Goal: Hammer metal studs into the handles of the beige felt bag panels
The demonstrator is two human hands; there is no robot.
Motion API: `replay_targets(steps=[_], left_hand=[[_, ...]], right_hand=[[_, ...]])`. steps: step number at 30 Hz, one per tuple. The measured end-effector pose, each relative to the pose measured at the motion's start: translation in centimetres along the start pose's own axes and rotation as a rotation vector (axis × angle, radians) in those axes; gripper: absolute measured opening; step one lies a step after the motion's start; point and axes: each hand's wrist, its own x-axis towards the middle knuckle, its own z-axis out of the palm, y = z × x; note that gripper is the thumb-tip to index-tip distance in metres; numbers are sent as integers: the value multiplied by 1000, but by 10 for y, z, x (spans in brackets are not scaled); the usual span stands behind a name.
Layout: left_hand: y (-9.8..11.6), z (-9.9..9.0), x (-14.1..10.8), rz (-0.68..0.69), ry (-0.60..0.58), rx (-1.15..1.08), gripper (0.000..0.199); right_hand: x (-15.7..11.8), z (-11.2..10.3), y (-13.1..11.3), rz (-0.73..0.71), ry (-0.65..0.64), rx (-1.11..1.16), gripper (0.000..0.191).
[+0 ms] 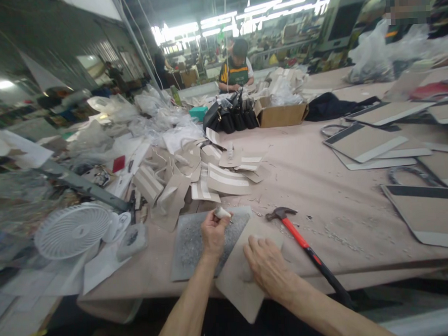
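Note:
My left hand is closed around a short whitish cylindrical tool, with a narrow dark tip at its lower end. The hand hovers over the grey cutting board, whose surface is heavily pitted. My right hand lies on a beige panel with rounded corners, fingers stretched over its surface and thumb hidden. The panel rests partly on the board, and its near corner hangs past the table edge. A claw hammer with a red and black handle lies right of the panel.
Beige cut pieces with white strips are heaped behind the board. Finished-looking panels with dark bands lie at right. A white fan stands at left. Black bags and a cardboard box sit farther back, before a seated person.

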Motion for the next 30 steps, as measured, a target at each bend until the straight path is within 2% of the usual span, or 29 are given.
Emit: replay_targets(steps=[3, 5, 9, 13, 17, 21, 24, 27, 30], left_hand=[[27, -9, 0, 103, -5, 20, 31], [33, -11, -4, 128, -57, 69, 29], [13, -6, -14, 63, -137, 112, 26], [-12, 0, -21, -7, -200, 98, 25], [-22, 1, -22, -1, -304, 171, 19], [-28, -2, -21, -11, -334, 193, 17], [-33, -4, -20, -18, -340, 188, 18], [-34, -5, -20, -3, -345, 213, 18], [-32, -4, -20, 25, -358, 260, 18]], right_hand=[[6, -9, 5, 202, -56, 59, 19], [6, -10, 4, 265, -70, 196, 24], [-2, 7, -10, 345, -93, 397, 43], [-9, 27, -25, 354, -34, 494, 35], [-14, 29, -24, 338, 31, 574, 40], [-24, 22, 4, 404, 141, 575, 47], [-36, 23, 40, 539, 170, 342, 42], [-50, 30, 75, 632, 32, 78, 34], [-61, 37, 96, 669, -157, 9, 24]])
